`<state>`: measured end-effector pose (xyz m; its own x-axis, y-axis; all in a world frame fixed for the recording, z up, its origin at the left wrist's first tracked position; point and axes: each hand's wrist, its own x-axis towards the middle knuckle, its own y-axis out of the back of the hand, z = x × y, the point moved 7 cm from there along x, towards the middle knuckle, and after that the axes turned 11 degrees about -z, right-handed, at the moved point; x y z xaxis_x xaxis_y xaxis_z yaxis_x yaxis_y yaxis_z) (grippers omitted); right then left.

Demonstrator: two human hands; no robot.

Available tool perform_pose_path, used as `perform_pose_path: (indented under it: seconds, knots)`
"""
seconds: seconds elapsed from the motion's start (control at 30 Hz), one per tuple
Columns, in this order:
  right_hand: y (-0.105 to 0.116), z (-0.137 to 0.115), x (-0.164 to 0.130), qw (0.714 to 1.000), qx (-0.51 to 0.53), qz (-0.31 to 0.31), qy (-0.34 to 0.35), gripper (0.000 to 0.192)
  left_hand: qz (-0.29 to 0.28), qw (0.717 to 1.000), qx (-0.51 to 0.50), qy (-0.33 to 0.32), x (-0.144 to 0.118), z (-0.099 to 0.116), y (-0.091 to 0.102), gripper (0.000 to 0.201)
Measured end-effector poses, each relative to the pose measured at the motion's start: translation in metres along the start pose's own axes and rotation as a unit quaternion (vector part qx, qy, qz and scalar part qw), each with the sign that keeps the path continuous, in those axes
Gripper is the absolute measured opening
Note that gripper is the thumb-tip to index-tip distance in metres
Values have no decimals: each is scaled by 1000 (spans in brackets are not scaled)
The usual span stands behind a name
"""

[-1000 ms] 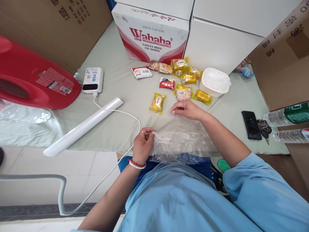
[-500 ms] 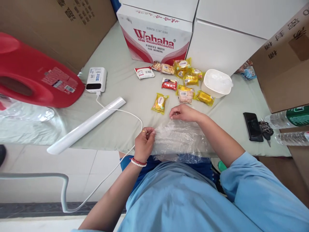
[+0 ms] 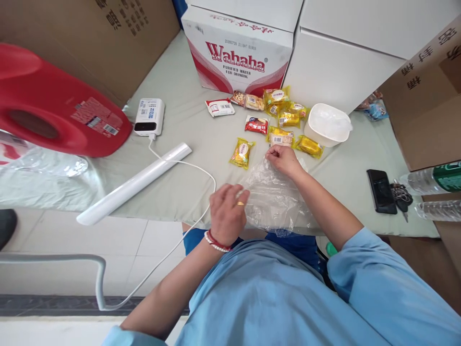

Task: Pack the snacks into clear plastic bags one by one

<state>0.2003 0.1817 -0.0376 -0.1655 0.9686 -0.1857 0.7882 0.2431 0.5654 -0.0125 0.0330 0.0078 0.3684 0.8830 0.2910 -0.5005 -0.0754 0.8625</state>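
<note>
From my remote view, the right hand (image 3: 284, 161) pinches the far edge of a crumpled, clear plastic bag (image 3: 273, 204) on the near side of a pale green, cloth-covered tabletop (image 3: 190, 115). The blurred left hand (image 3: 228, 214) is just left, fingers loosely parted. I judge this as straightening; next calls for a light grip.

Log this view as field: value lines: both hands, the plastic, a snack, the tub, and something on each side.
Right hand: pinching the clear, crinkled plastic film
Left hand: blurred, loosely open beside the film; contact unclear
Film: at the near edge of the pale green cloth
Lone snack: yellow plastic-wrapped packet
Container: white rounded plastic tub
Right side: black rectangular phone
Left side: white rectangular device, dark display window
</note>
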Motion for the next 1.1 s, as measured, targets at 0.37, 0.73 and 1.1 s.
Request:
perform_pose_path:
  seconds: [0.37, 0.73, 1.1]
  knots:
    - [8, 7, -11, 1000, 6, 13, 2, 11, -262, 965, 12, -15, 17, 6, -75, 42]
    - [7, -30, -101, 973, -150, 96, 149, 26, -202, 979, 20, 34, 12, 0, -59, 38]
    - [-35, 23, -226, 934, -280, -123, 187, 51, -151, 977, -30, 145, 35, -34, -53, 52]
